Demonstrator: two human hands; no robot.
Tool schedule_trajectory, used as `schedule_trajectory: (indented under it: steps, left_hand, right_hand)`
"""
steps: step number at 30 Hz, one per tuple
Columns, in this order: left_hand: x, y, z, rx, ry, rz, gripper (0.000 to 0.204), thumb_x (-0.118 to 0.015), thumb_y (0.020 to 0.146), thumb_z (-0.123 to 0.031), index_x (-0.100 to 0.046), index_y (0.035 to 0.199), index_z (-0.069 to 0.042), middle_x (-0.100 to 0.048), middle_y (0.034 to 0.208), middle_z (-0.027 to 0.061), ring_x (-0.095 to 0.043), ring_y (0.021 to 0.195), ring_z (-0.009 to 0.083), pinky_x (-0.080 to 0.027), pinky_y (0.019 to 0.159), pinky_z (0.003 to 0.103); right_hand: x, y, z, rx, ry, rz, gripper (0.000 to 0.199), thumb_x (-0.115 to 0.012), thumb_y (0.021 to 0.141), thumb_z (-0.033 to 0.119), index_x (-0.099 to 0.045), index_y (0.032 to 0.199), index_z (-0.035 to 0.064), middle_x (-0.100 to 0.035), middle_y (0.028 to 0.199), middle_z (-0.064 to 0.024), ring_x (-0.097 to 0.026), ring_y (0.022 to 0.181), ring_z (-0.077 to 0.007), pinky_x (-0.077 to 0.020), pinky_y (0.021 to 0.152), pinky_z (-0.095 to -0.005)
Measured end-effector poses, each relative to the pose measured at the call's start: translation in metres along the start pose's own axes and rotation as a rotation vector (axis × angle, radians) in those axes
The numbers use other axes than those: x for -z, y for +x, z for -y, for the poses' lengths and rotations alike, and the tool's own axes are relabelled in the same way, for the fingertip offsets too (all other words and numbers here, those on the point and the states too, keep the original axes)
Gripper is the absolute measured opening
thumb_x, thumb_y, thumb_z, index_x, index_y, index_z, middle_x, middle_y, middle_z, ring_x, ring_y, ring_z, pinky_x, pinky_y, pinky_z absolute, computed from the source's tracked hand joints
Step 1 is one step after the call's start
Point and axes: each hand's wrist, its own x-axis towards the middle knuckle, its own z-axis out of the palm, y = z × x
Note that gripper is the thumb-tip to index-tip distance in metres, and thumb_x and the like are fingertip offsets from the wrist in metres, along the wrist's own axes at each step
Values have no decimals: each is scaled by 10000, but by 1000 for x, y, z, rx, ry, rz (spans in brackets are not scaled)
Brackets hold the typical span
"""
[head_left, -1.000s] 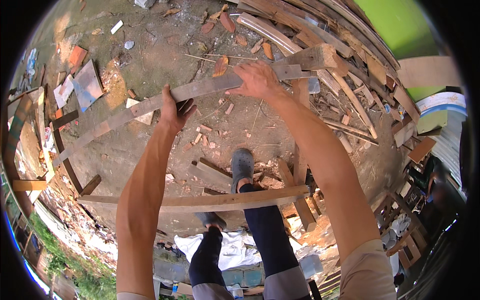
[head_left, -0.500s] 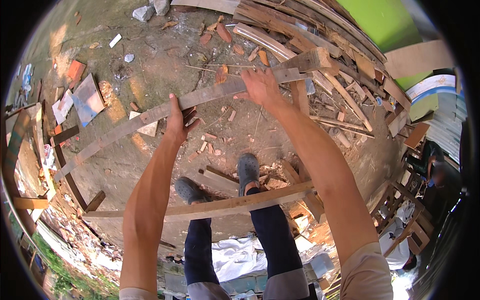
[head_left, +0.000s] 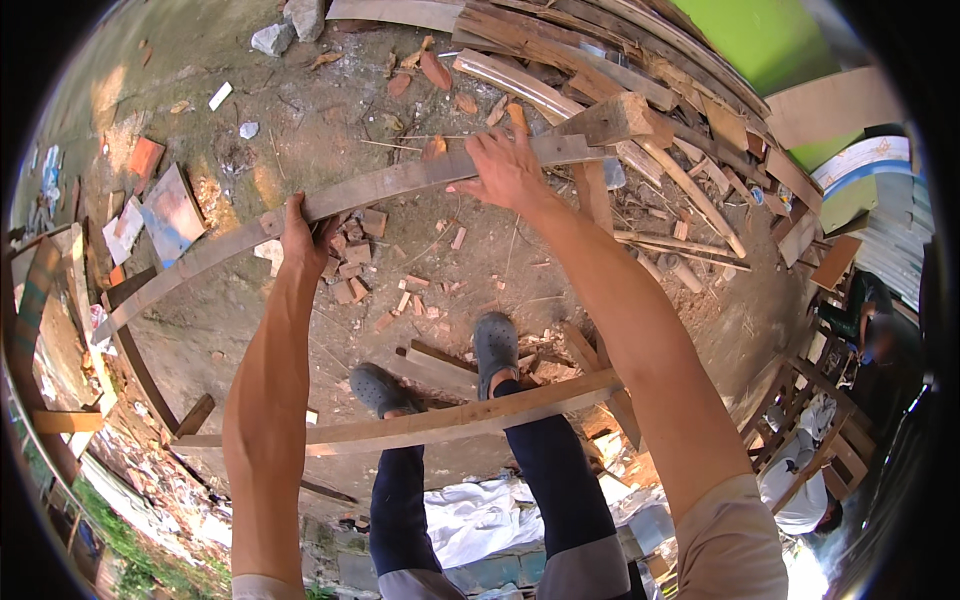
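Across the upper half of the frame, my left hand (head_left: 304, 240) curls loosely, thumb over a long wooden strip (head_left: 390, 184), while my right hand (head_left: 505, 168) clasps it near its right end, the wide spacing apparently steadying its length.

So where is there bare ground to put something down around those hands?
The barest-looking ground lies between the left forearm, the far plank and the dark side beam. Another open patch is right of the right forearm, below the sticks. It's crowded at the woodpile, among the small blocks by the left hand, and around the grey shoes.
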Motion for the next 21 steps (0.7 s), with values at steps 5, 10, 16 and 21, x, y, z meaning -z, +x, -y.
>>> schedule_trajectory:
  steps: [5,10,16,21]
  left_hand:
    - [-8,6,-3,55,13,-21,428,-658,875,-433,-551,1122,-100,-590,1107,98,-635,1035,261,-584,892,424]
    - [1,-1,11,46,-45,-30,433,-649,876,-423,-540,1132,-91,-574,1146,106,-632,1053,276,-578,934,438]
    - [6,-19,16,76,1,0,515,-646,909,-477,-521,1173,-53,-569,1156,127,-631,1051,268,-584,953,396]
    - [6,-15,9,88,30,53,530,-649,914,-479,-533,1162,-26,-601,1104,128,-652,989,259,-617,856,368]
  right_hand:
    - [-6,5,-17,122,-47,-71,765,-656,811,702,-614,1126,6,-659,1069,-139,-591,1123,-291,-360,1075,-493]
    - [-10,7,-24,228,-55,-10,756,-628,814,718,-625,1090,14,-668,1046,-125,-605,1081,-284,-348,1101,-491]
    - [-13,1,-21,240,-107,-90,742,-629,809,717,-609,1111,39,-687,1014,-93,-612,1073,-261,-407,1009,-451]
    - [-13,2,-20,195,-128,-66,723,-661,797,694,-604,1133,56,-684,1023,-80,-599,1089,-249,-430,945,-432]
